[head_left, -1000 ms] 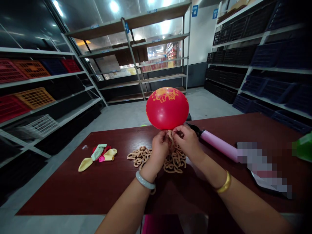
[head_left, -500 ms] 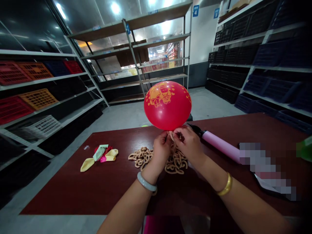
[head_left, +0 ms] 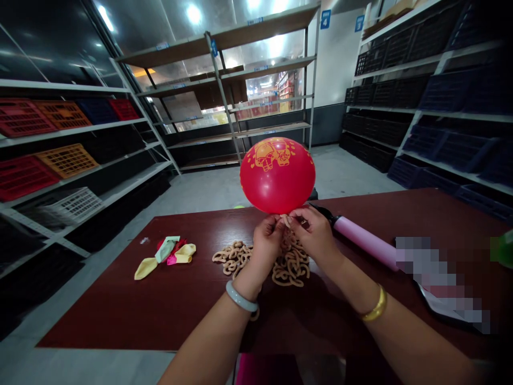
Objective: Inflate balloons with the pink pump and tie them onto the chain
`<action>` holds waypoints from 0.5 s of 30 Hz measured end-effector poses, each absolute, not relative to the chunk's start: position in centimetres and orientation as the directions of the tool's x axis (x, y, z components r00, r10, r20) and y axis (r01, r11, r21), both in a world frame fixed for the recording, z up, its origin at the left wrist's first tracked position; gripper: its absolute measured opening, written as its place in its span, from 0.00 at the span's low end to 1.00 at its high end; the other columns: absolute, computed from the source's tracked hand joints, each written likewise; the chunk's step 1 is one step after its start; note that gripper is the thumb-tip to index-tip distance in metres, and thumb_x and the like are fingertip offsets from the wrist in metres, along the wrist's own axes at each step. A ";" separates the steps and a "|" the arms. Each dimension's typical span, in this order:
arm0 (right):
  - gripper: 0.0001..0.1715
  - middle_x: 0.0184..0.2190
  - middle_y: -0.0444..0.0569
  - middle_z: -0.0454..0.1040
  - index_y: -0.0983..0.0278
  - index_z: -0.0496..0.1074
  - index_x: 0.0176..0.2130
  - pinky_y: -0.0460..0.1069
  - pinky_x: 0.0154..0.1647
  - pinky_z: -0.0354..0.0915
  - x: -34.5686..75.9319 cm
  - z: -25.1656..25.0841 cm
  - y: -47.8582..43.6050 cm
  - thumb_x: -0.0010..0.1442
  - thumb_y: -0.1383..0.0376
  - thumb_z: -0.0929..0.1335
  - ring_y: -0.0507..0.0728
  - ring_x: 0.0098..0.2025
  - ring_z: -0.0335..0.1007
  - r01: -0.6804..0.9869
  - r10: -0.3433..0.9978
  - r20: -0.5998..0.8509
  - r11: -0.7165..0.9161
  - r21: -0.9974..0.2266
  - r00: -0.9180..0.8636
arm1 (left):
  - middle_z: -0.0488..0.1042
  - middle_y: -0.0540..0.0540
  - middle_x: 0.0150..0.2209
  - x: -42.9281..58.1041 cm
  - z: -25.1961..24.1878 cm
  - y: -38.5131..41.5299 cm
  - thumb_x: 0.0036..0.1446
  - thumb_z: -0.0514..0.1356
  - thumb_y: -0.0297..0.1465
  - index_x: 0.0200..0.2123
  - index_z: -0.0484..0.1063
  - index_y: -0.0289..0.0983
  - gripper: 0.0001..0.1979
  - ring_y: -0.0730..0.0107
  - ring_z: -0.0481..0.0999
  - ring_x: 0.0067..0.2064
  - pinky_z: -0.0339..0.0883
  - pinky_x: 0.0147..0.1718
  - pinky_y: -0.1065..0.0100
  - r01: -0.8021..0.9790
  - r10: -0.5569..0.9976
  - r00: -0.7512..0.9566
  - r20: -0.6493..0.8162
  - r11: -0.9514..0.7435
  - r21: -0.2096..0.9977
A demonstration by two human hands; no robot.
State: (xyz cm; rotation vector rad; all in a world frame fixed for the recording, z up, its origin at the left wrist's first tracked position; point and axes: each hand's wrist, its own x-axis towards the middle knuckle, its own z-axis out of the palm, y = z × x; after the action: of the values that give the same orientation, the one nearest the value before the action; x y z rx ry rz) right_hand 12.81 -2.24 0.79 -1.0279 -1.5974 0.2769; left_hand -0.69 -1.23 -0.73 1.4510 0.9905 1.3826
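Note:
A blown-up red balloon [head_left: 276,184] with a yellow printed picture stands upright above the table, neck down. My left hand [head_left: 267,234] pinches at its neck from the left, a pale bangle on the wrist. Opposite it my right hand [head_left: 316,230], with a gold bangle, is closed at the same spot. A beige link shows between the fingertips; how it joins the neck is hidden. Below and behind the hands lies a heap of beige chain-like loops [head_left: 292,267], spreading out to the left.
Several limp balloons [head_left: 168,251] lie on the dark red table [head_left: 120,299] at left. To the right are a pink hand pump [head_left: 366,240] and a blurred-out flat object [head_left: 449,299]. Shelves with crates [head_left: 66,160] stand on both sides, a mostly bare rack [head_left: 224,107] behind.
The view has shifted slightly. Both hands stay pinched at the balloon's neck, and the balloon leans a little differently.

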 end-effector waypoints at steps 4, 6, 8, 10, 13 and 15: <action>0.04 0.32 0.47 0.74 0.60 0.72 0.33 0.50 0.36 0.66 12.8 0.8 -2.6 0.60 0.63 0.67 0.55 0.34 0.70 0.515 0.661 0.750 0.638 -0.572 0.014 | 0.66 0.52 0.23 -0.5 -0.5 -1.4 0.54 0.62 0.38 0.31 0.72 0.35 0.11 0.77 0.60 0.23 0.56 0.25 0.74 -0.161 0.968 0.080 0.239 -0.224 0.961; 0.04 0.33 0.47 0.75 0.60 0.72 0.34 0.52 0.42 0.66 12.9 0.8 -2.6 0.61 0.64 0.66 0.56 0.38 0.71 0.571 0.611 0.791 0.663 -0.484 -0.038 | 0.65 0.53 0.23 -0.4 -0.5 -1.4 0.53 0.63 0.38 0.30 0.71 0.35 0.12 0.79 0.59 0.22 0.55 0.25 0.74 -0.247 0.974 0.091 0.206 -0.178 0.953; 0.06 0.36 0.48 0.75 0.60 0.72 0.35 0.52 0.45 0.65 13.0 0.8 -2.6 0.63 0.64 0.65 0.56 0.41 0.71 0.612 0.588 0.803 0.672 -0.418 -0.096 | 0.65 0.53 0.22 -0.3 -0.7 -1.4 0.53 0.63 0.39 0.30 0.70 0.34 0.12 0.80 0.59 0.22 0.55 0.24 0.75 -0.316 0.976 0.108 0.187 -0.145 0.938; 0.08 0.38 0.49 0.75 0.60 0.72 0.37 0.52 0.45 0.65 13.0 0.8 -2.6 0.64 0.64 0.63 0.56 0.42 0.70 0.631 0.587 0.799 0.670 -0.392 -0.127 | 0.64 0.54 0.22 -0.3 -0.8 -1.5 0.53 0.64 0.39 0.29 0.69 0.34 0.13 0.80 0.59 0.22 0.54 0.24 0.75 -0.336 0.975 0.124 0.183 -0.133 0.933; 0.09 0.37 0.49 0.74 0.60 0.71 0.37 0.51 0.44 0.65 13.1 0.7 -2.5 0.65 0.63 0.62 0.56 0.41 0.70 0.601 0.603 0.789 0.676 -0.427 -0.117 | 0.63 0.54 0.21 -0.3 -0.9 -1.6 0.54 0.63 0.39 0.28 0.68 0.34 0.14 0.80 0.59 0.21 0.52 0.22 0.76 -0.312 0.973 0.126 0.194 -0.147 0.939; 0.07 0.35 0.48 0.74 0.61 0.70 0.37 0.51 0.42 0.65 13.1 0.6 -2.4 0.64 0.62 0.64 0.56 0.40 0.70 0.542 0.626 0.775 0.683 -0.489 -0.089 | 0.63 0.55 0.20 -0.3 -0.8 -1.7 0.54 0.63 0.40 0.28 0.68 0.34 0.14 0.81 0.57 0.21 0.52 0.22 0.76 -0.304 0.971 0.117 0.210 -0.166 0.938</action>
State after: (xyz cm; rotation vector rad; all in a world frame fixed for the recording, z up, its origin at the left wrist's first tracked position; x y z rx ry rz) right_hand 13.10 -2.36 0.60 -0.9395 -1.7471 0.0908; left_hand -0.29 -1.66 -0.84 1.1866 0.7852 1.3601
